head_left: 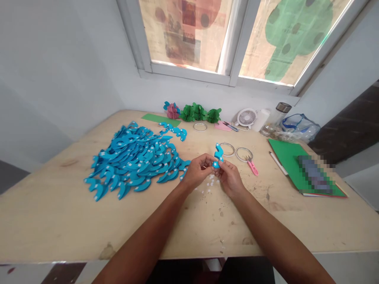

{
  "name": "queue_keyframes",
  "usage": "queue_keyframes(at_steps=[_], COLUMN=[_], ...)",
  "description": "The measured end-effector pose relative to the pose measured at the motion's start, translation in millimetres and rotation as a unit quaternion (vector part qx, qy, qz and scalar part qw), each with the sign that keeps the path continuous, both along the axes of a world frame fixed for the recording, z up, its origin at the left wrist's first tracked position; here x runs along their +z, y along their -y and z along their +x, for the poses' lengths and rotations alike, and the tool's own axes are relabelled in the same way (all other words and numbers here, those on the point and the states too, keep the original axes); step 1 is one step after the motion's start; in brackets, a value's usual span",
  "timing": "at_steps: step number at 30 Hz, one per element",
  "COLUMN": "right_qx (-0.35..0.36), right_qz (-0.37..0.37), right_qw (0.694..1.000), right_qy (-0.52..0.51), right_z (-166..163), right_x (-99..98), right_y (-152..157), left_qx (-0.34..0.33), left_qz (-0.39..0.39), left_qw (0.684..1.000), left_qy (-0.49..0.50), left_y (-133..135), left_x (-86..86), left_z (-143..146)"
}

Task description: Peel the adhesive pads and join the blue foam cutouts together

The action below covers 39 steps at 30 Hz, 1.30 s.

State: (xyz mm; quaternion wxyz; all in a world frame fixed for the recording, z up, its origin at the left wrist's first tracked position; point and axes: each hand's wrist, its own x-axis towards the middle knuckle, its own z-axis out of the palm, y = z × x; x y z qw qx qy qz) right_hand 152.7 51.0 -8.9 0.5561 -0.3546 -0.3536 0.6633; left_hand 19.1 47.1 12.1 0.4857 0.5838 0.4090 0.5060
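Between the fingertips of my left hand (199, 170) and my right hand (231, 177) is a small curved blue foam piece (218, 152) with a white square on it. Both hands pinch its lower end, and its curved tip points up and away from me. Small white paper bits (211, 182) lie on the wooden table (189, 221) just under my hands. To the left spreads a big heap of similar blue pieces (139, 156), many bearing white squares. The exact contact of the fingertips is partly hidden.
Beyond my hands lie tape rolls (244, 154) and pink-handled tweezers or scissors (252, 167). A pen (278, 163) and green folder (286, 157) are at right. Along the wall stand green paper shapes (199, 112), a small fan (246, 118) and a bottle (280, 112).
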Motion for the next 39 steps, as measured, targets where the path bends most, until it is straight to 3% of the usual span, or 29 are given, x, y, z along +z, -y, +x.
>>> queue_keyframes(at_steps=[7,19,29,39], right_qx=[-0.026,-0.001,0.026,0.027], right_qz=[0.016,0.008,-0.014,-0.005], right_qw=[0.998,0.999,0.999,0.999], right_qy=[0.058,0.053,0.030,0.030], right_z=[-1.0,-0.1,0.8,0.1], right_x=[0.7,-2.2,-3.1,-2.1], right_y=[2.1,1.7,0.0,1.3], left_qx=[0.003,0.014,0.019,0.016], left_qz=[-0.034,-0.034,0.023,-0.022], left_qw=[0.999,0.999,0.999,1.000], left_qy=[0.032,0.017,-0.026,0.001], left_y=[1.2,0.9,-0.5,0.0], left_x=[-1.7,1.9,0.3,3.0], left_z=[-0.1,-2.6,-4.8,-4.0])
